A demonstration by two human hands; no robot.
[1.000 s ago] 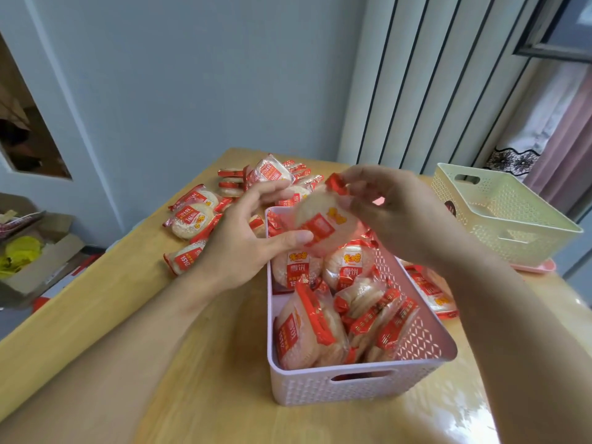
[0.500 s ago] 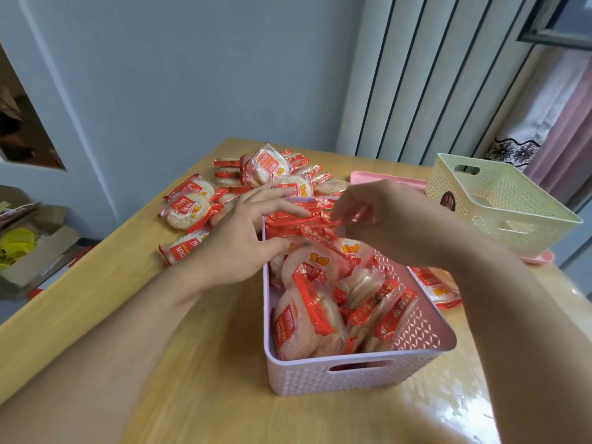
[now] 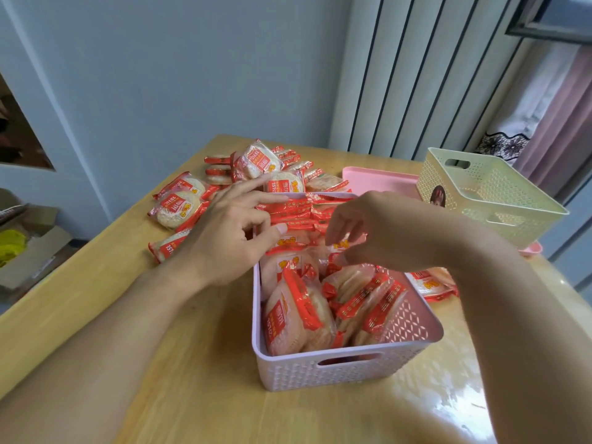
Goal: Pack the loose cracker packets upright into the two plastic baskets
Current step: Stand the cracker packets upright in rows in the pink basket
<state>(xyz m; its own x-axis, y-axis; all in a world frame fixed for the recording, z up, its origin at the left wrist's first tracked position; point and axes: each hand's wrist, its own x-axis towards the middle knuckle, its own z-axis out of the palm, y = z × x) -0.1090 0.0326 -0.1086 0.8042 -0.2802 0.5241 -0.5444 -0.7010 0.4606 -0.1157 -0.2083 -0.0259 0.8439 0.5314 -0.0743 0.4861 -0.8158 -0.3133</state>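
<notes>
On the wooden table point(image 3: 198, 373) stood a lilac plastic basket point(image 3: 339, 368) with a woven pattern and a handle slot in its near wall. It was already almost full of cracker packets point(image 3: 298, 312), red and clear, most of them standing on edge in rows; the row at the far end showed only its red sealed tops.

The left hand point(image 3: 229, 232) was over the left rim of the basket, near the far end. Its fingers were relaxed and spread, the index finger pointing toward the far row, the thumb stretched over a packet inside; it gripped nothing. The right hand point(image 3: 368, 230) was above the middle of the basket, the fingers curled downward, with the fingertips at the top of a standing packet point(image 3: 339, 248). Whether they really pinched its edge or only touched it, I could not tell.

Behind the basket and to its left lay a heap of loose packets point(image 3: 256, 168), flat or leaning on each other. A few more packets point(image 3: 431, 285) lay on the table just to the right of the basket. Farther right stood a pale yellow basket point(image 3: 499, 216), upright, resting on a pink tray point(image 3: 378, 181). On the floor at the left was an open cardboard box point(image 3: 35, 251).
</notes>
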